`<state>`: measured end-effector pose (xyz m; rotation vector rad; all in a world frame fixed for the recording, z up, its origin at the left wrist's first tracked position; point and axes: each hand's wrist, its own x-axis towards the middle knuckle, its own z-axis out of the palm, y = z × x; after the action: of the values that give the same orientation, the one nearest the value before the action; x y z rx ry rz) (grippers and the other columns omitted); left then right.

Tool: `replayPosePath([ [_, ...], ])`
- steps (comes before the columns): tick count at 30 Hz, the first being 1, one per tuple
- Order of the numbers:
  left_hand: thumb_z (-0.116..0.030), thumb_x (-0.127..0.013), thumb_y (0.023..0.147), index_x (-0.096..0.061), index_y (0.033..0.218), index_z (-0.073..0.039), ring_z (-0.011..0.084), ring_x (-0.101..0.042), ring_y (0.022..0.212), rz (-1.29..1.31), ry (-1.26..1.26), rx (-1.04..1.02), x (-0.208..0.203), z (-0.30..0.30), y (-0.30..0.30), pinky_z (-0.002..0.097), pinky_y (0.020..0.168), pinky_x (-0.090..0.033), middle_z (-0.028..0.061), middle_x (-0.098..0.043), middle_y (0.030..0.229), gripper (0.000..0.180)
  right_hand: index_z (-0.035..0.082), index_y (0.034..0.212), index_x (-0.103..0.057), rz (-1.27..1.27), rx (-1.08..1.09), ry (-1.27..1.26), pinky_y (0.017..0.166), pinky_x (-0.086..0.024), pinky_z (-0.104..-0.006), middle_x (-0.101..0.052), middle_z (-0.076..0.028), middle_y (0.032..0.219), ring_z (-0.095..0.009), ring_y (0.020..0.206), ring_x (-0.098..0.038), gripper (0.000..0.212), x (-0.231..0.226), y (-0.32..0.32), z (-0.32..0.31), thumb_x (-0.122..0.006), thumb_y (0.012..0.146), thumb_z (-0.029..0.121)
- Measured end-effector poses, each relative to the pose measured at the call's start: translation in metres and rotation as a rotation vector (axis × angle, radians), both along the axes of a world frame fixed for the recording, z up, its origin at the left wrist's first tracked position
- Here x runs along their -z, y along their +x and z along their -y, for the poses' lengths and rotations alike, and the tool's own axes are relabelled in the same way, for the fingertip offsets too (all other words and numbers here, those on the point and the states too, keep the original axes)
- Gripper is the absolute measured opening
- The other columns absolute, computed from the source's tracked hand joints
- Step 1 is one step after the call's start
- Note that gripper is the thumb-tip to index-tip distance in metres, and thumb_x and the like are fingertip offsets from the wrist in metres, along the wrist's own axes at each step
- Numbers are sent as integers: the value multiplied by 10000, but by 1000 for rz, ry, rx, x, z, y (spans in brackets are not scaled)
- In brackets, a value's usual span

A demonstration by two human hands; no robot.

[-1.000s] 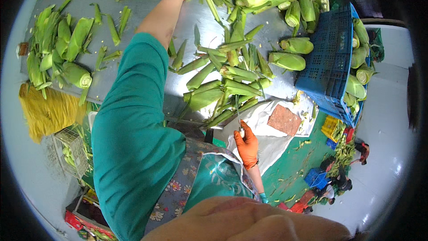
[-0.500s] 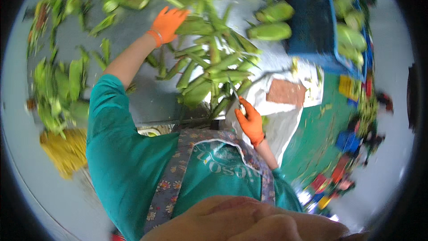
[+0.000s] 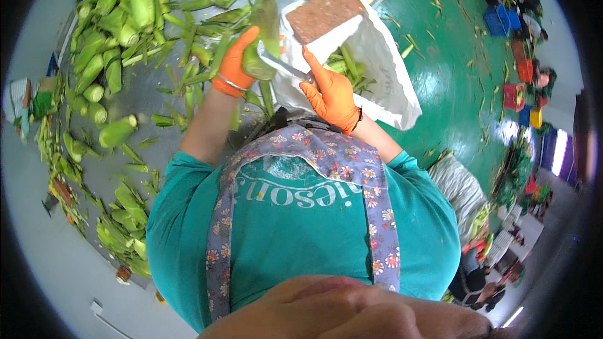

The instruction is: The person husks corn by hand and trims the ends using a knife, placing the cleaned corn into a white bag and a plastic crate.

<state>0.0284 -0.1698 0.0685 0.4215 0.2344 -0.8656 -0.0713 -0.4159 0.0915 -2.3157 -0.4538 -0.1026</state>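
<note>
My left hand (image 3: pixel 235 69), in an orange glove, grips a green ear of corn (image 3: pixel 266 19) in its husk, held upright over the table's near edge. In my right hand (image 3: pixel 334 99), gloved in orange too, is a knife (image 3: pixel 284 66) whose curved blade lies across the lower part of the ear. My right index finger stretches along the knife. Loose husk leaves (image 3: pixel 217 47) lie on the table around and below my left hand.
A heap of unhusked corn (image 3: pixel 141 3) covers the far left of the grey table. Right of my hands lie a reddish-brown block (image 3: pixel 323 14) and an open white sack (image 3: pixel 392 78) with husk leaves inside. Green floor (image 3: pixel 433 69) stretches right, with blue crates (image 3: pixel 499 20) and people beyond.
My left hand has come back from the far side of the table and now holds an ear of corn. My right hand has raised the knife to it. The view has turned right.
</note>
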Motion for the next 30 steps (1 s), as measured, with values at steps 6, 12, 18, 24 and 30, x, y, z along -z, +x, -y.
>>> replayPosePath([
  [6, -361, -543, 1002, -592, 1274, -23, 318, -645, 1106, -77, -191, -20, 46, 141, -26, 504, 950, -522, 153, -663, 1231, 436, 61, 1559, -252, 2, 84, 38, 679, -508, -480, -677, -231, 989, -415, 804, -656, 784, 1, -41, 63, -644, 895, 203],
  [12, -449, -566, 955, -638, 1190, -41, 306, -660, 1063, -57, -8, 204, 77, 180, -39, 478, 951, -520, 144, -699, 1149, 476, 158, 1520, -342, 32, 203, -18, 657, -526, -494, -686, -183, 937, -389, 744, -667, 695, 30, -81, 110, -619, 901, 310],
  [18, -513, -548, 956, -632, 1219, -134, 265, -635, 1079, -44, 132, 312, 76, 193, -50, 452, 892, -527, 89, -674, 1201, 469, 234, 1525, -394, 142, 416, 200, 689, -508, -456, -690, -157, 985, -369, 808, -654, 593, 71, -88, 106, -560, 973, 373],
  [24, -522, -568, 954, -533, 1360, -69, 266, -636, 1057, 75, 264, 550, 39, 162, -54, 441, 879, -529, 120, -635, 1250, 610, 276, 1424, -534, 171, 596, 359, 785, -535, -434, -707, -145, 1048, -366, 900, -675, 462, 112, -70, 139, -520, 988, 427],
  [30, -471, -723, 867, -145, 1573, -40, 244, -555, 1151, 117, -344, 637, 7, 114, -65, 411, 936, -473, 140, -490, 1428, 1009, 209, 1439, -500, -44, 813, 182, 866, -519, -461, -684, -187, 1146, -390, 989, -663, 525, 123, -58, 217, -478, 979, 461],
])
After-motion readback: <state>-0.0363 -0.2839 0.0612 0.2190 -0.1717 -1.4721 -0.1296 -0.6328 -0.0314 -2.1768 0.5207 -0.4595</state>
